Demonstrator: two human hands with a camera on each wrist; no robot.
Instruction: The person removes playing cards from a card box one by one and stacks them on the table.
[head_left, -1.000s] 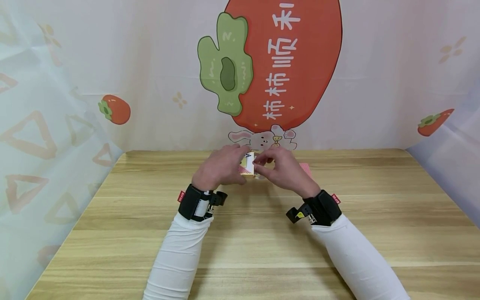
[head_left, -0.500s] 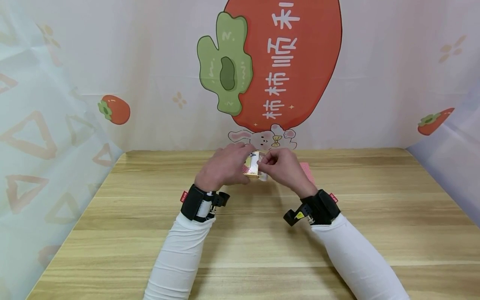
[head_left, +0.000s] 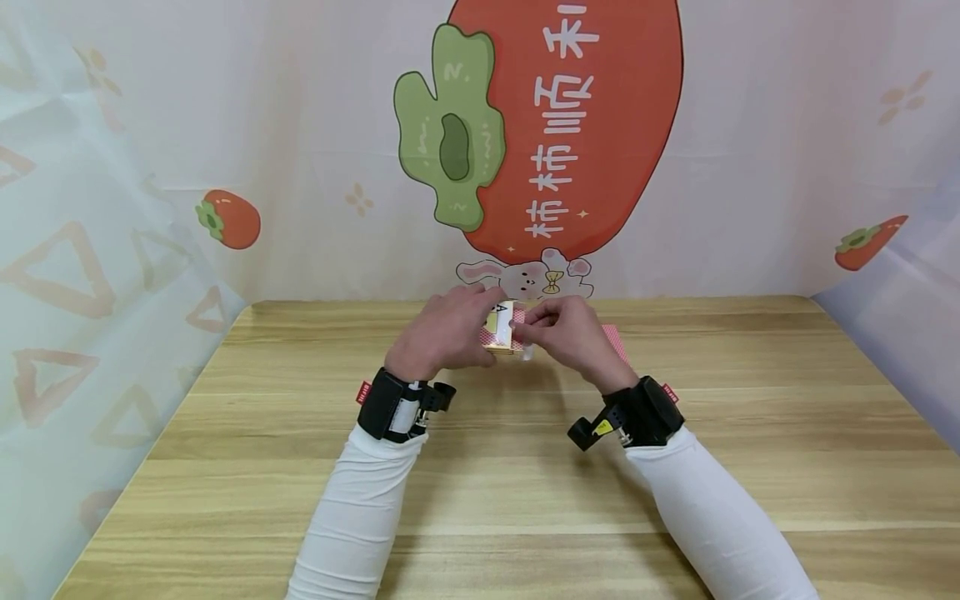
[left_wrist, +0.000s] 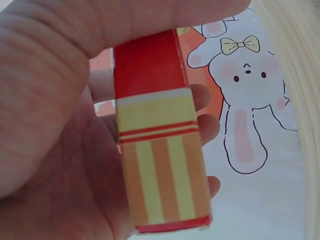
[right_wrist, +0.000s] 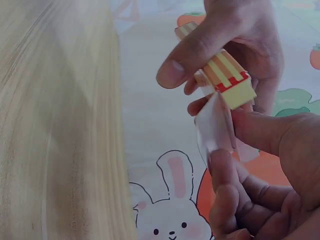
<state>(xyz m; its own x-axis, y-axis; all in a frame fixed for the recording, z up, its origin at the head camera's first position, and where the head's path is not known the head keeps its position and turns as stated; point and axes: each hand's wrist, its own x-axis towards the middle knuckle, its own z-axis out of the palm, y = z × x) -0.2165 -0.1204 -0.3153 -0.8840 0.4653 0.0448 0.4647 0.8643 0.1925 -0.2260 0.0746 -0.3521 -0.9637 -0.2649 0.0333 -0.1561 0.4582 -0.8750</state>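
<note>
My left hand grips a playing-card box above the far part of the table. Its face shows a letter A and some red checked print. In the left wrist view the box's narrow side is red above, with cream and orange stripes below. My right hand, at the box's right end, pinches a thin pale, partly see-through piece with thumb and fingers. A strip of red pattern shows between box and right hand. Whether that piece is wrapping or a flap, I cannot tell.
Red checked cards or a card pack lie on the wooden table, partly behind the right hand. A printed cloth with fruit and a rabbit hangs just beyond the table's far edge. Both wrists wear black camera straps.
The box and left hand shifted right, then slightly back left. A red patterned strip now shows between the box and my right hand, which keeps its pinch.
</note>
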